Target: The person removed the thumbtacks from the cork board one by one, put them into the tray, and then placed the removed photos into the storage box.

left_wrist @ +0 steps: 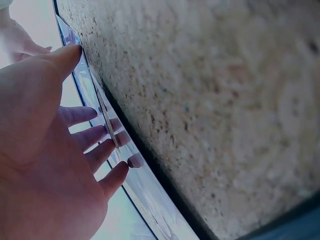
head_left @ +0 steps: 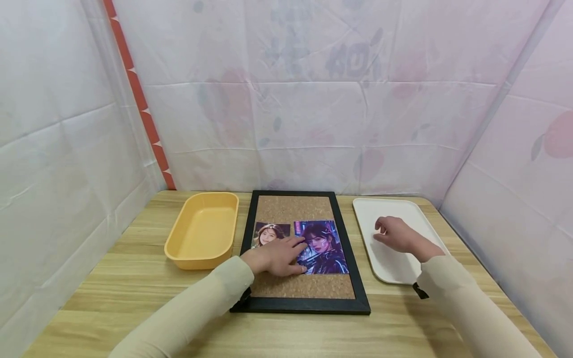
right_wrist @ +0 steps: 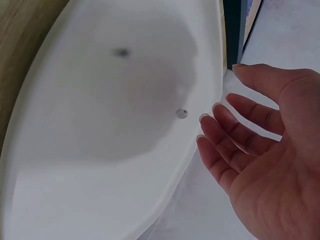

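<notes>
A cork board point(head_left: 293, 208) with a black frame lies flat on the table. Two pictures rest on its cork: a smaller portrait photo point(head_left: 271, 232) on the left and a larger purple-blue illustrated picture point(head_left: 323, 248) on the right. My left hand point(head_left: 279, 256) reaches over the board, fingers spread and fairly straight. Its fingertips meet the glossy pictures, and it hides the photo's lower part. Above the white tray point(head_left: 403, 268) hovers my right hand point(head_left: 396, 233), fingers loosely bent around nothing visible. On that tray are a small clear round piece point(right_wrist: 181, 113) and a blurred dark speck point(right_wrist: 121, 52).
A yellow basin point(head_left: 203, 228) stands left of the board, close beside its frame. The wooden table point(head_left: 286, 333) is bounded by a patterned white sheet point(head_left: 304, 124) behind and similar sheets at both sides. A red strip point(head_left: 139, 94) runs down the back left corner.
</notes>
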Available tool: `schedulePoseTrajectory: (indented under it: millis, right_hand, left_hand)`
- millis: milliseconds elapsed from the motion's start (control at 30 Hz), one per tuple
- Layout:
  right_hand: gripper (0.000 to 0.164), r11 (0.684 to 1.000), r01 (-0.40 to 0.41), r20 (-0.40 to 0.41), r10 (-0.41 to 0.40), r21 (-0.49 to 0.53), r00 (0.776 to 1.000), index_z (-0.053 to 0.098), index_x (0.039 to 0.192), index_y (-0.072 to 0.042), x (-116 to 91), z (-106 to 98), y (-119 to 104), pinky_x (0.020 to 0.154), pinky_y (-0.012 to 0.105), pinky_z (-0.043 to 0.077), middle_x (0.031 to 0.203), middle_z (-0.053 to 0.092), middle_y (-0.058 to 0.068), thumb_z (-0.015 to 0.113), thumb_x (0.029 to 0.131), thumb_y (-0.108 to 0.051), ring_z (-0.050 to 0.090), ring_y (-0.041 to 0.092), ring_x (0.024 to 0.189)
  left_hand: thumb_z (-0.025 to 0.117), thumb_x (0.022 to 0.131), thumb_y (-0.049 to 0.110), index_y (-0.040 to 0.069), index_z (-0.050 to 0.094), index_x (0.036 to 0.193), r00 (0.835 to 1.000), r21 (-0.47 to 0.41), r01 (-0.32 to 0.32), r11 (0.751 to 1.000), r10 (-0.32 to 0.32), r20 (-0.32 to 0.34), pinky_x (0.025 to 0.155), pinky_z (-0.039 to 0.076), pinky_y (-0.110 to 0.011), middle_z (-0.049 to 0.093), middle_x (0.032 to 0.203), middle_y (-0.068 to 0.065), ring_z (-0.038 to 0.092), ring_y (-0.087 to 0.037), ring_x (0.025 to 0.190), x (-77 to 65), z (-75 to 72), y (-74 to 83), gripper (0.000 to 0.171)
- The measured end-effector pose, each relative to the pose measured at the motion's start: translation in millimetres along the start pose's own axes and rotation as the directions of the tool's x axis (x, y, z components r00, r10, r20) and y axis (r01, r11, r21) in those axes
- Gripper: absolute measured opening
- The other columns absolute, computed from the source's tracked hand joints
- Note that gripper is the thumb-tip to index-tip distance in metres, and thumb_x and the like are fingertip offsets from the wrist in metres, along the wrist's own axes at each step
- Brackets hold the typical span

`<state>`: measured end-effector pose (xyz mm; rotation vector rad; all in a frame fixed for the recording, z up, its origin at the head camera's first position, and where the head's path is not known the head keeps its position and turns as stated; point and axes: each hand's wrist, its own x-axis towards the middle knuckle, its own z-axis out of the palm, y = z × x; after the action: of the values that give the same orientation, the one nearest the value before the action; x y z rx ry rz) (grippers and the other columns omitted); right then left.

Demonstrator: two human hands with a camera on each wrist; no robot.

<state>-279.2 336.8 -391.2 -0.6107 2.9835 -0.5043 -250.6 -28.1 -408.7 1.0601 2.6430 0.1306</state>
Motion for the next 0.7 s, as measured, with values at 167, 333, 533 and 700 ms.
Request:
schedulePoseTrajectory:
  millis: [167, 333, 533, 700]
  right_hand:
    - [0.022, 1.000, 0.016, -0.006, -0.016, -0.004, 1.000, 0.064, 0.104, 0.008, 4.1, 1.0, -13.1, 0.068, 0.038, 0.050, 0.086, 0.062, 0.009, 0.071, 0.093, -0.010, 0.057, 0.020, 0.076]
    - [0.022, 0.998, 0.067, -0.029, -0.067, -0.004, 0.997, 0.064, 0.103, 0.007, 8.8, 3.1, -25.1, 0.068, 0.039, 0.050, 0.084, 0.061, 0.009, 0.071, 0.092, -0.010, 0.056, 0.020, 0.076]
    - [0.019, 0.996, 0.093, -0.046, -0.094, -0.003, 0.995, 0.064, 0.102, 0.005, 15.0, 4.8, -34.6, 0.067, 0.035, 0.046, 0.082, 0.058, 0.006, 0.071, 0.091, -0.009, 0.051, 0.017, 0.074]
    - [0.020, 0.994, 0.110, -0.043, -0.109, 0.014, 0.993, 0.063, 0.102, 0.006, 19.1, 7.4, -40.4, 0.068, 0.036, 0.046, 0.082, 0.057, 0.005, 0.071, 0.092, -0.009, 0.051, 0.018, 0.074]
  left_hand:
    - [0.054, 0.102, 0.055, 0.017, 0.036, 0.161, 1.000, -0.026, -0.008, 1.000, 0.007, -0.020, 0.124, 0.025, -0.051, 0.027, 0.169, -0.004, 0.025, -0.027, 0.155, 2.2, 1.9, -2.7, 0.072]
    - [0.055, 0.101, 0.056, 0.019, 0.039, 0.159, 0.999, -0.044, -0.009, 0.999, 0.008, -0.038, 0.124, 0.023, -0.053, 0.029, 0.168, -0.002, 0.025, -0.028, 0.155, 1.1, 2.8, -4.8, 0.071]
    - [0.052, 0.103, 0.056, 0.020, 0.040, 0.159, 0.998, -0.016, -0.016, 1.000, 0.015, -0.063, 0.123, 0.023, -0.055, 0.030, 0.167, -0.001, 0.025, -0.027, 0.155, -3.9, 3.3, -7.0, 0.068]
    - [0.051, 0.104, 0.053, 0.018, 0.040, 0.159, 0.997, 0.036, -0.029, 0.999, 0.031, -0.077, 0.122, 0.024, -0.057, 0.031, 0.167, -0.005, 0.026, -0.028, 0.154, -12.2, 5.3, -10.2, 0.067]
